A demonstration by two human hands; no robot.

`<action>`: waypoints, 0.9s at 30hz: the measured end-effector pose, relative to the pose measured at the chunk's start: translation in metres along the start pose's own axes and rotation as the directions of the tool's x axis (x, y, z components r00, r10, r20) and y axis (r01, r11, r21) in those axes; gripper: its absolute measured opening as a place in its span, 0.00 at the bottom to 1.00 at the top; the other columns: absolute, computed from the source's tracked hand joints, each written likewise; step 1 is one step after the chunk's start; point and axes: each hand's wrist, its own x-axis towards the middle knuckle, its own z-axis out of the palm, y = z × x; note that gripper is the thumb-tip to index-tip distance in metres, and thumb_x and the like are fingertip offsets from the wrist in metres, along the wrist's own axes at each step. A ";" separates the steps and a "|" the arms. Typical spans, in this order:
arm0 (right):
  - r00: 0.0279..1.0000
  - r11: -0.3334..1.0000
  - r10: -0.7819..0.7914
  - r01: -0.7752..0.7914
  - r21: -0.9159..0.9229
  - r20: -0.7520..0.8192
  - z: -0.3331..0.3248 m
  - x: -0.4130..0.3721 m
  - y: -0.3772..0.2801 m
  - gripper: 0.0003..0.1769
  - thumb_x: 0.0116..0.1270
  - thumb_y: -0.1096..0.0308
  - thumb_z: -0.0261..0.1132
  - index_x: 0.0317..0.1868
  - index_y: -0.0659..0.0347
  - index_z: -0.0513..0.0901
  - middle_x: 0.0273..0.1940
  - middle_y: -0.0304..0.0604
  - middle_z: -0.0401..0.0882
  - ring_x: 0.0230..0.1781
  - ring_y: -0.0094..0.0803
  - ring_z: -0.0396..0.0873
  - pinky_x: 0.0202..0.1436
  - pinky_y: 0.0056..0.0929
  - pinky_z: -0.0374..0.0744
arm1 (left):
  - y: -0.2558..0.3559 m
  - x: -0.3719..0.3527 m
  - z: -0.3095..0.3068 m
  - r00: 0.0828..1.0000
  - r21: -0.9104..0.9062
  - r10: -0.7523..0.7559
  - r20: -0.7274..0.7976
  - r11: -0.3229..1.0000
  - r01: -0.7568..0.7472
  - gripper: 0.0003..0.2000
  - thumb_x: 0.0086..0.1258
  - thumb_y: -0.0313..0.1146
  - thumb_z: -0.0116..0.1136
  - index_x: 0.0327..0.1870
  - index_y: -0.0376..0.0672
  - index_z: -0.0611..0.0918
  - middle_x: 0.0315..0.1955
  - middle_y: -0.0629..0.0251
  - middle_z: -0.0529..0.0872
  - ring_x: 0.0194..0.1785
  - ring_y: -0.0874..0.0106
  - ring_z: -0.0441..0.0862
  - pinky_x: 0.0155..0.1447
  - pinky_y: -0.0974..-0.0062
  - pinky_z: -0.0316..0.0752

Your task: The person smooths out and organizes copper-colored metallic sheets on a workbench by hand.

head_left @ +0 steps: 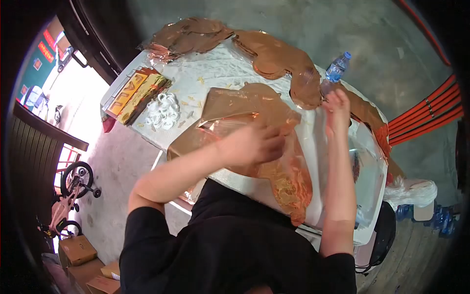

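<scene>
Flat copper-coloured foil pieces, which look like uninflated foil balloons, lie on the white table in front of me. My left hand, fingers curled, is over the nearest foil balloon; whatever is between its fingertips is hidden. This balloon is crinkled and shiny, and its lower end hangs toward my body. My right hand is raised by the far right of the table with its fingers apart, nothing visible in them. Just beyond it are a stack of flat foil balloons and a water bottle.
White loops of ribbon or string and a printed yellow-and-orange package occupy the table's left side, with small yellowish bits nearby. More foil lies at the back. Cardboard boxes and a small bicycle stand at left.
</scene>
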 end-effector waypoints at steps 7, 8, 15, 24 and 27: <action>0.733 0.795 0.035 0.392 -0.463 0.680 0.004 -0.081 -0.042 0.17 0.61 0.77 0.59 0.52 0.63 0.75 0.43 0.39 0.79 0.45 0.27 0.77 0.51 0.25 0.73 | 0.055 -0.024 0.003 0.898 -0.232 -0.436 0.051 0.870 0.435 0.18 0.49 0.36 0.65 0.42 0.43 0.81 0.36 0.64 0.76 0.42 0.63 0.75 0.42 0.67 0.73; 0.691 0.734 0.087 0.443 -0.515 0.718 0.006 -0.094 -0.039 0.18 0.61 0.74 0.61 0.52 0.62 0.75 0.44 0.40 0.79 0.45 0.30 0.77 0.52 0.26 0.73 | 0.056 -0.030 -0.004 0.899 -0.238 -0.435 0.058 0.868 0.435 0.18 0.49 0.36 0.65 0.42 0.43 0.81 0.36 0.64 0.76 0.42 0.63 0.75 0.42 0.67 0.73; 0.357 0.128 0.021 0.925 -0.357 0.934 -0.015 -0.124 -0.004 0.23 0.54 0.67 0.68 0.51 0.60 0.75 0.51 0.47 0.76 0.50 0.45 0.76 0.54 0.34 0.74 | 0.044 -0.092 -0.046 0.736 0.072 -0.671 0.094 0.742 0.667 0.12 0.54 0.34 0.65 0.39 0.44 0.83 0.37 0.65 0.80 0.43 0.63 0.76 0.47 0.67 0.71; 0.579 0.396 0.142 0.710 -0.582 0.803 -0.009 -0.114 -0.032 0.09 0.56 0.70 0.65 0.37 0.64 0.80 0.34 0.46 0.81 0.32 0.39 0.79 0.38 0.27 0.76 | 0.024 -0.107 -0.053 0.521 -0.207 -0.840 0.153 0.488 0.848 0.07 0.54 0.24 0.63 0.33 0.37 0.81 0.31 0.60 0.81 0.39 0.61 0.79 0.44 0.68 0.74; 0.579 0.432 0.156 0.688 -0.583 0.800 -0.002 -0.110 -0.035 0.07 0.56 0.71 0.66 0.33 0.65 0.80 0.28 0.44 0.80 0.28 0.32 0.78 0.35 0.25 0.75 | 0.019 -0.096 -0.061 0.510 -0.168 -0.849 0.140 0.487 0.857 0.07 0.53 0.23 0.63 0.34 0.36 0.81 0.31 0.58 0.80 0.40 0.60 0.78 0.45 0.68 0.74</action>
